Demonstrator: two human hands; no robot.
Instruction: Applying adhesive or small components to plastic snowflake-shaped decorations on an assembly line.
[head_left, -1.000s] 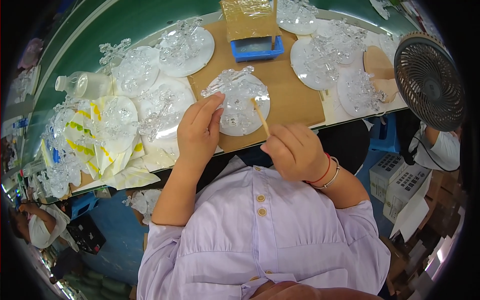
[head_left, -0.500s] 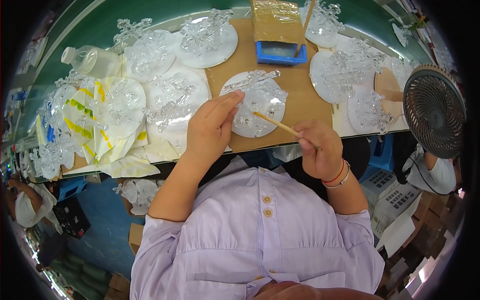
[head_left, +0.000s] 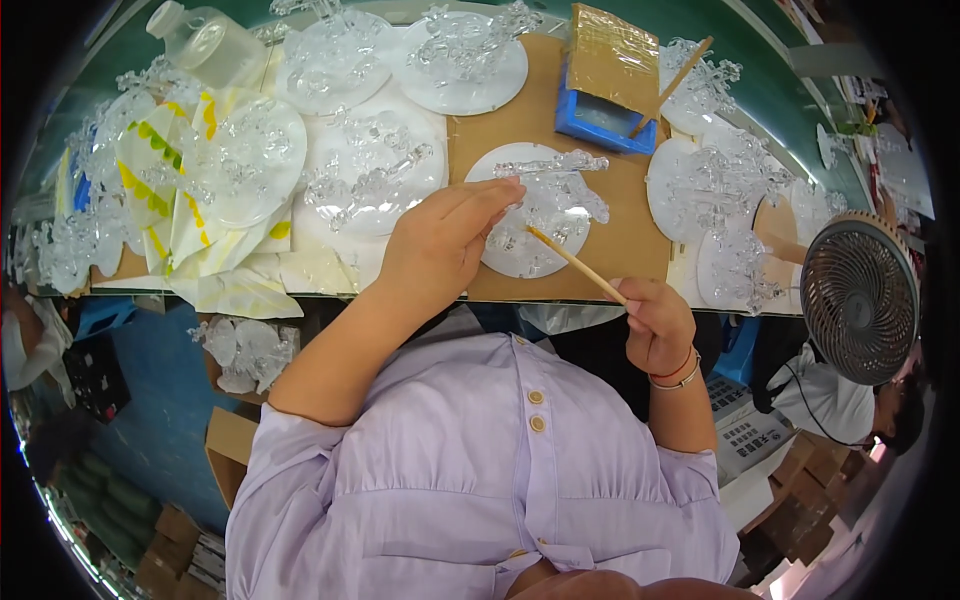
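Note:
A round white disc [head_left: 503, 262] bearing clear plastic figures [head_left: 555, 200] lies on brown cardboard in front of me. My left hand [head_left: 447, 236] rests over the disc's left side. Its fingers are closed together, the tips pressed on the left end of a clear plastic piece [head_left: 553, 166]; what lies beneath them is partly hidden. Between thumb and fingers, my right hand [head_left: 658, 322] pinches a thin wooden stick [head_left: 578, 265] close to the table's front edge. The stick's darker tip points at the middle of the disc, over or touching the plastic.
Several similar discs with clear figures stand around, such as one at the left [head_left: 373, 172]. A blue box [head_left: 603, 130] with a cardboard cover and another stick stands behind. A black fan [head_left: 862, 297] is at the right, a clear bottle [head_left: 212, 45] at the far left.
The whole view has shifted. My right hand has come nearer to my body, and the stick slants more steeply, with more of it showing. My left hand stays at the disc.

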